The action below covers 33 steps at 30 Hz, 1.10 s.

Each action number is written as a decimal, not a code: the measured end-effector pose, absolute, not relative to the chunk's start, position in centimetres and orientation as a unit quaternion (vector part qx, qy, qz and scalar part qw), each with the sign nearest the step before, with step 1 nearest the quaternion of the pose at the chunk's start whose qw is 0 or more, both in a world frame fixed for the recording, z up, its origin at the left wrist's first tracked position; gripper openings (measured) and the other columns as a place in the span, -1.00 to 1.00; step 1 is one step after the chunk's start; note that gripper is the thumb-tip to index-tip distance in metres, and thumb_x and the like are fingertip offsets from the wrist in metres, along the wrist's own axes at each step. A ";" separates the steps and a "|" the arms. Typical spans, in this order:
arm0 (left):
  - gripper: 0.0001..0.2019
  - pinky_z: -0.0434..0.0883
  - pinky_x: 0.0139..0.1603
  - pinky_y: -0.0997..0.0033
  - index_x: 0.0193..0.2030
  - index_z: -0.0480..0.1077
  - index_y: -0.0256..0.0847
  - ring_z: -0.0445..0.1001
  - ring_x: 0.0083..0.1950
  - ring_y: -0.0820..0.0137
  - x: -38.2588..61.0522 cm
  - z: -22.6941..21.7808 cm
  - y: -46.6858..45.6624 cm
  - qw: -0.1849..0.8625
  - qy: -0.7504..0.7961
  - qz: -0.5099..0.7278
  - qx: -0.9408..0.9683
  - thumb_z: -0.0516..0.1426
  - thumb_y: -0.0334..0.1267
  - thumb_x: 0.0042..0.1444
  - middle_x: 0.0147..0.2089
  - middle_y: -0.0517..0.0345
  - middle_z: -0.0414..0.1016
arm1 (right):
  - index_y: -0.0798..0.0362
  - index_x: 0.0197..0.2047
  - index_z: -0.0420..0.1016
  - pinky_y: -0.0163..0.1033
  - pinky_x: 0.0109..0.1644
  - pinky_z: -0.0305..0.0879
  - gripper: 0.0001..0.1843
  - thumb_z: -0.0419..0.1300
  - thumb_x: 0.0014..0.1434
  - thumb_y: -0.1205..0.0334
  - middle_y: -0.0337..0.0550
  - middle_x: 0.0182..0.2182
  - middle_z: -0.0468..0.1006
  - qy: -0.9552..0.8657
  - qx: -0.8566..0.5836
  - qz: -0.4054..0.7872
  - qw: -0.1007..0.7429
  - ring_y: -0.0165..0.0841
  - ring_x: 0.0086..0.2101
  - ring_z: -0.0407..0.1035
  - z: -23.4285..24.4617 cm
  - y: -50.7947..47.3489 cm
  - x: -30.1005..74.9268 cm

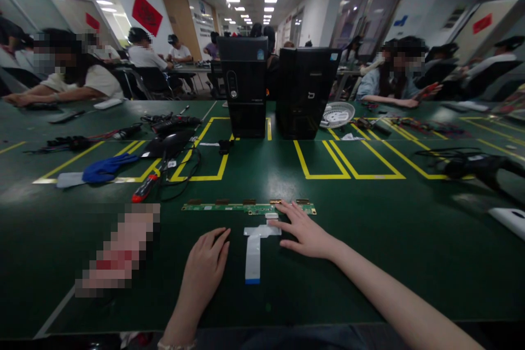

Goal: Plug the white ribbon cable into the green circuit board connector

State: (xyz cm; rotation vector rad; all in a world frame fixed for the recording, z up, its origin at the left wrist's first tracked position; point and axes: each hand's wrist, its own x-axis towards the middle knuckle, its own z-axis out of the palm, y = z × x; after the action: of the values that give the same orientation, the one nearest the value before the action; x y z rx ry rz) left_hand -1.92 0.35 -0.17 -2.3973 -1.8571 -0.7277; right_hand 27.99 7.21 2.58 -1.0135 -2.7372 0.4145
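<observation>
My left hand [205,268] lies flat on the green table [369,240], palm down with fingers together, just left of a white flat ribbon cable [253,254]. My right hand [303,229] is spread open on the table, its fingertips touching the top end of that cable and the long narrow green circuit board [246,208] beyond it. The cable runs from the board toward me and ends in a blue tip. Neither hand holds anything.
Two black computer towers [243,87] [305,93] stand at mid-table behind yellow floor-tape boxes. At left lie a red-handled screwdriver [144,188], a blue glove [107,168] and black cables [172,142]. A white fan grille [337,115] and a black tool [476,164] lie at right. Seated people work on both sides.
</observation>
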 end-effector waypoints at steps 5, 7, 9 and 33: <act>-0.66 0.41 0.09 0.03 0.10 0.43 -0.22 0.42 0.08 0.13 -1.9 -0.5 0.5 0.016 -0.589 -0.235 -0.773 -0.07 -0.23 0.33 0.07 -0.07 0.45 | -0.17 0.37 0.11 0.18 0.37 -0.27 -0.36 -0.01 0.30 -0.17 -0.05 0.39 -0.09 -0.925 -0.340 0.150 0.079 -0.10 0.35 -0.25 2.5 7.3 27.9; -0.65 0.40 0.10 0.02 0.11 0.42 -0.24 0.41 0.09 0.12 -2.0 -0.7 0.5 0.019 -0.588 -0.232 -0.775 -0.06 -0.23 0.34 0.07 -0.09 0.45 | -0.16 0.37 0.12 0.17 0.37 -0.26 -0.37 -0.02 0.30 -0.16 -0.04 0.39 -0.08 -0.924 -0.343 0.150 0.076 -0.11 0.35 -0.21 2.5 7.3 27.8; -0.64 0.39 0.10 0.02 0.13 0.41 -0.27 0.40 0.09 0.11 -2.0 -0.9 0.5 0.020 -0.590 -0.226 -0.775 -0.06 -0.23 0.34 0.08 -0.10 0.44 | -0.16 0.36 0.13 0.17 0.37 -0.26 -0.38 -0.03 0.31 -0.15 -0.04 0.38 -0.06 -0.923 -0.346 0.146 0.076 -0.11 0.35 -0.20 2.5 7.3 27.7; -0.64 0.37 0.13 0.01 0.15 0.40 -0.29 0.38 0.11 0.11 -1.9 -0.7 0.5 0.013 -0.588 -0.226 -0.776 -0.05 -0.23 0.33 0.10 -0.11 0.42 | -0.25 0.37 0.09 0.19 0.33 -0.08 -0.36 -0.04 0.29 -0.21 -0.07 0.36 0.01 -0.895 -0.424 0.135 0.036 -0.07 0.31 -0.08 3.4 4.3 32.8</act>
State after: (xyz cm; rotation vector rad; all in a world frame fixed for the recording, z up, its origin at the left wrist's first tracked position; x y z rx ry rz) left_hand -1.90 0.52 -0.74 -2.4177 -1.8329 -0.7048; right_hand 32.83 4.33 3.41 -1.3024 -2.7493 0.4148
